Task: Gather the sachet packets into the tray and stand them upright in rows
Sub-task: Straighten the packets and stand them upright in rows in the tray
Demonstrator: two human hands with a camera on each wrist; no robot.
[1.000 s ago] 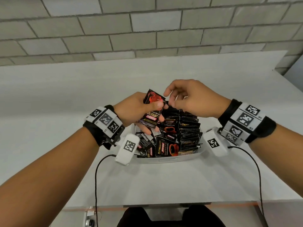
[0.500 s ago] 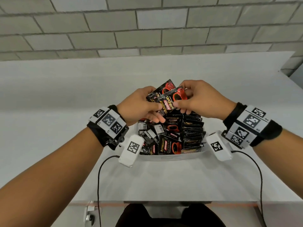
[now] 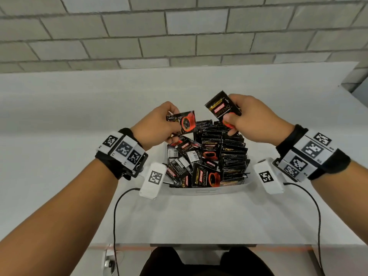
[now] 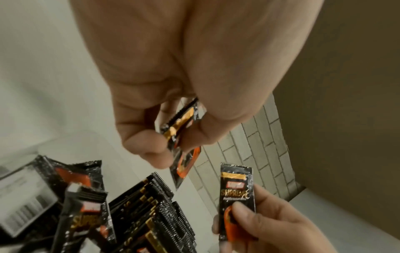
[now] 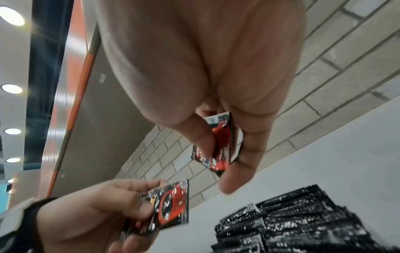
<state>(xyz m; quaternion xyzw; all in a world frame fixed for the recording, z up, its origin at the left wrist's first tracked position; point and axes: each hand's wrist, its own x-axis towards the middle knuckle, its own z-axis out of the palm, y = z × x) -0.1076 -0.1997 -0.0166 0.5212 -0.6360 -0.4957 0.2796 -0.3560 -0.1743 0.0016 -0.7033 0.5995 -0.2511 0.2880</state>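
Observation:
A white tray (image 3: 207,191) on the table holds black and red coffee sachets. An upright row of sachets (image 3: 233,154) fills its right side; loose sachets (image 3: 183,162) lie jumbled on its left. Above the tray's far end, my left hand (image 3: 159,124) pinches a small stack of sachets (image 3: 184,122), seen edge-on in the left wrist view (image 4: 181,130). My right hand (image 3: 251,120) holds one sachet (image 3: 223,109) upright between thumb and fingers; the right wrist view shows this sachet (image 5: 220,145) and the upright row (image 5: 303,222) below.
The white table (image 3: 199,220) stretches around the tray, with a brick wall (image 3: 179,30) behind it. Black cables (image 3: 115,216) run from the wrist cameras down over the table's near edge. A dark chair or lap (image 3: 205,261) shows below the edge.
Both hands were together on the stack over the tray. The right hand has drawn one sachet off and moved right and up; the left keeps the remaining sachets.

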